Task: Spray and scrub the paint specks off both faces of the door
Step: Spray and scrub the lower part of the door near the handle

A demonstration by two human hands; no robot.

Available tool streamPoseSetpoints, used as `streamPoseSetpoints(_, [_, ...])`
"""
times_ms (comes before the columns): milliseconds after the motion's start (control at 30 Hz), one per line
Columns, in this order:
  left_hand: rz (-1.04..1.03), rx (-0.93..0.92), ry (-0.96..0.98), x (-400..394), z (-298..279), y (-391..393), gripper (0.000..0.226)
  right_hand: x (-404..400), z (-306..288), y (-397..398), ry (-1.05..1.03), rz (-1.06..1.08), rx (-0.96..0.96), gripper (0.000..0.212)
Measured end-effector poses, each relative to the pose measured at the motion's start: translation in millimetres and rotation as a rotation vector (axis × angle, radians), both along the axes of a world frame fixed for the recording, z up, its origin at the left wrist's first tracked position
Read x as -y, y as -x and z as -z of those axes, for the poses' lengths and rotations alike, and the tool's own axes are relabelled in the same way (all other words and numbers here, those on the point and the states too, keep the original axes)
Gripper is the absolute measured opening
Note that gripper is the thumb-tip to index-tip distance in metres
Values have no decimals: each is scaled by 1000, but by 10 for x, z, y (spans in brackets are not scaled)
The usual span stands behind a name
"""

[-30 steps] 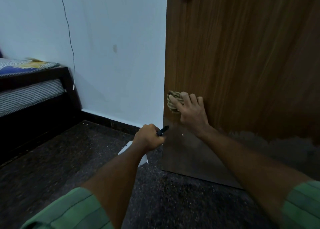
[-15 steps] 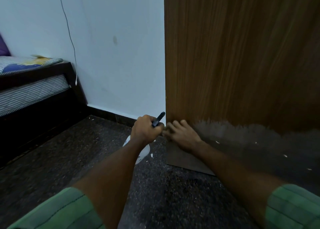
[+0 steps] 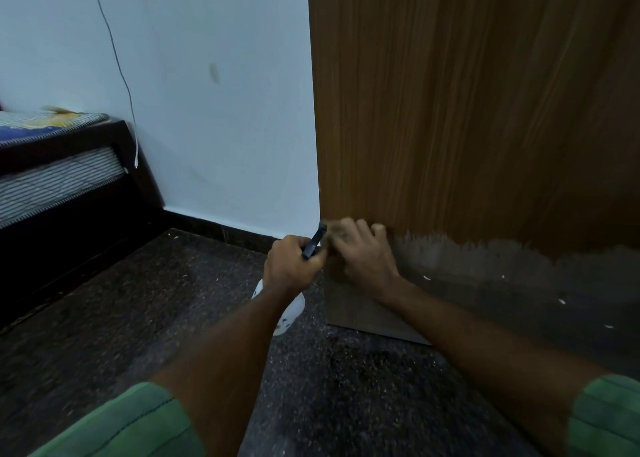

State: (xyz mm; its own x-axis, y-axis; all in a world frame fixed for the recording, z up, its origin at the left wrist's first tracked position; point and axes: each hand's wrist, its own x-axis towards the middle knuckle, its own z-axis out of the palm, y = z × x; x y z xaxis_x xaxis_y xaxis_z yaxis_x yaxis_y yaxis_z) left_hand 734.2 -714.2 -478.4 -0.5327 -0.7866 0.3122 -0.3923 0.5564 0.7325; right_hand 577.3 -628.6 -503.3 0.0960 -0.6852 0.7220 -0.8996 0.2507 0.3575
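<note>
floor: dark speckled stone floor (image 3: 104,318), pale flecks scattered on it; black skirting runs along the wall base
wall: pale blue-white wall (image 3: 214,127) on the left, one faint smudge; a thin cable (image 3: 117,58) hangs down it, ending just above the bed corner
bed: far left, dark frame bed (image 3: 69,179) with a striped mattress and a blue-yellow cover on top
door: brown wood-grain door (image 3: 467,110) fills the right half, its edge facing left; the lower band is dull grey with a ragged upper border, a few white paint specks (image 3: 426,277) on it
left hand: left hand (image 3: 294,266) low at the door's edge, grip clenched round the black trigger head of a spray bottle (image 3: 313,243), nozzle tilted up toward the door corner; white bottle body shows below the wrist, mostly hidden by the forearm
right hand: right hand (image 3: 367,259) against the door face just right of its edge, at the top of the grey band; fingers curled over a tan scrub pad (image 3: 334,230); motion-blurred, so pad is only partly legible
hands: nearly touching, right beside each other
sleeves: green ribbed sleeves (image 3: 131,422) at both forearms, near bottom corners
</note>
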Motion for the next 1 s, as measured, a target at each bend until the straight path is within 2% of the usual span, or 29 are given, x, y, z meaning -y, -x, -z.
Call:
streamPoseSetpoints(67, [2, -36, -16, -3, 10, 44, 46, -6, -79, 83, 152, 41, 103, 51])
streamPoseSetpoints(100, [4, -49, -17, -10, 15, 59, 48, -39, -11, 136, 125, 22, 46, 52])
streamPoseSetpoints(133, [8, -52, -16, -18, 22, 73, 50, -86, 112, 193, 47, -29, -53, 49])
streamPoseSetpoints(233, [41, -48, -25, -33, 84, 135, 47, -301, 564, 382, -360, -112, -329, 36])
streamPoseSetpoints(300, [61, -56, -25, -62, 100, 158, 44, -353, 580, 408, -456, -86, -371, 38])
streamPoseSetpoints(367, [70, -51, -20, -54, 132, 176, 49, -297, 387, 331, -300, -100, -239, 41])
streamPoseSetpoints(433, [79, -56, -12, -44, 149, 201, 52, -239, 151, 325, -21, -40, -13, 50])
streamPoseSetpoints(500, [97, -77, -16, -34, 168, 227, 50, -273, -4, 393, 109, -8, 57, 50])
streamPoseSetpoints(567, [112, -72, -13, -47, 188, 251, 52, -357, 135, 498, -12, -60, -83, 44])
streamPoseSetpoints(633, [134, -42, 17, -103, 216, 278, 55, -448, 437, 574, -255, -108, -267, 39])
streamPoseSetpoints(733, [149, -51, 23, -213, 214, 352, 52, -532, 553, 519, -537, -23, -383, 47])
streamPoseSetpoints(767, [153, -59, 16, -227, 224, 376, 52, -547, 473, 483, -528, -19, -378, 44])
streamPoseSetpoints(800, [157, -61, 11, -256, 228, 399, 52, -584, 364, 467, -435, -29, -327, 40])
streamPoseSetpoints(900, [182, -73, 13, -262, 199, 424, 52, -725, 18, 599, -24, 30, -63, 40])
streamPoseSetpoints(933, [192, -79, 14, -265, 173, 425, 52, -800, -30, 682, 32, 37, -28, 43])
streamPoseSetpoints(1000, [191, -85, 17, -256, 145, 437, 51, -938, 54, 815, -45, 2, -130, 47])
